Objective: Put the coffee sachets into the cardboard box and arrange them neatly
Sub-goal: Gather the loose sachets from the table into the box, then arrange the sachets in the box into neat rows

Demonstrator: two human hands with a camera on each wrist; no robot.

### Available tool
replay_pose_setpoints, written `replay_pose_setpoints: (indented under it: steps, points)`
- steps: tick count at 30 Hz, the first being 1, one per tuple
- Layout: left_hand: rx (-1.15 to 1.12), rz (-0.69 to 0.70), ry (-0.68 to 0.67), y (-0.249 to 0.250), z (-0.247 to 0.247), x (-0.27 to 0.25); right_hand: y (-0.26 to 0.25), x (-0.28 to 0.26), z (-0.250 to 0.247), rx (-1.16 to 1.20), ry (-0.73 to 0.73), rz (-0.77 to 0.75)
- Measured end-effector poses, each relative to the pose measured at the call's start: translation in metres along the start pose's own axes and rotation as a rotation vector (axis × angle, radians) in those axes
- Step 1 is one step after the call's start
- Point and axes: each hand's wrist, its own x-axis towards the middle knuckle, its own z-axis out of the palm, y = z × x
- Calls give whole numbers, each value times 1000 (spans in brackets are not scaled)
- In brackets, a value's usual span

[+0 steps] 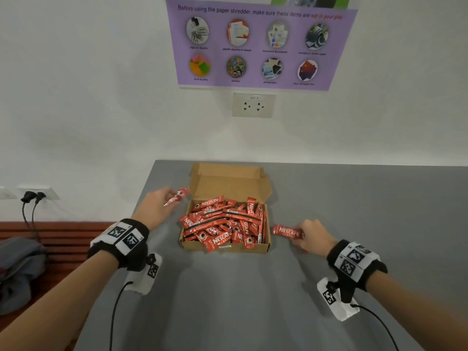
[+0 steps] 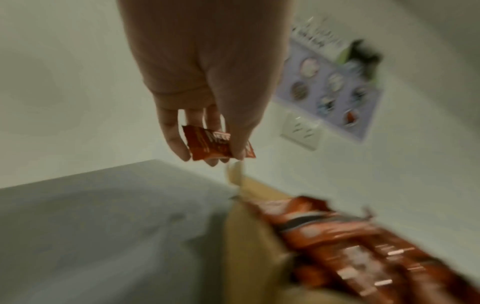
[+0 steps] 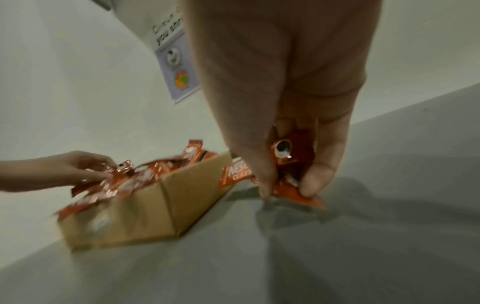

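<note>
Spanning the lower half of the head view, the grey table point(image 1: 329, 249) carries every item of the lot. Cardboard box point(image 1: 225, 247): centre of frame, lid flap standing open at its far side, body heaped with red coffee sachets point(image 1: 222, 224) lying crosswise and overlapping, several poking above the rim and over the near wall; none in rows. Left hand point(image 1: 154, 206): left of the box near its far corner, raised off the table, its grip closed in a pinch of thumb and fingers on one sachet point(image 1: 177, 196), which hangs just outside the box's left wall; the left wrist view confirms the pinch point(image 2: 207, 142), though blurred. Right hand point(image 1: 312, 236): right of the box, low at the table, its grip curled round a second sachet point(image 1: 287, 231) whose free end points toward the box's right wall, near it but apart; the right wrist view shows more than one red packet bunched under those fingers point(image 3: 319, 181), exact count not clear. Step in hand, by judgement: gathering the last loose sachets, filling nearly done, arranging not yet begun. Next move calls for carrying both held sachets over the rim and letting go, then squaring the heap, turning the packets one way and laying them flat in rows, without tipping the overhanging ones out.
</note>
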Motion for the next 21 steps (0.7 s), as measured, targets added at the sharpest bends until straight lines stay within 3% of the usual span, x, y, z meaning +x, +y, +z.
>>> replay_pose_setpoints:
  steps: [5, 10, 15, 18, 21]
  points:
    - [-71, 139, -124, 57, 15, -7, -22, 2, -44, 102, 245, -67]
    - [36, 216, -157, 76, 38, -2, -75, 7, -49, 302, 170, -258]
    - [70, 194, -141, 79, 43, -2, -112, 26, -39, 336, 50, -271]
    - [50, 195, -100, 76, 39, -4, -113, 28, -42, 280, -16, -295]
    - [-15, 215, -98, 70, 30, -9, -90, 26, -47, 328, 62, -266]
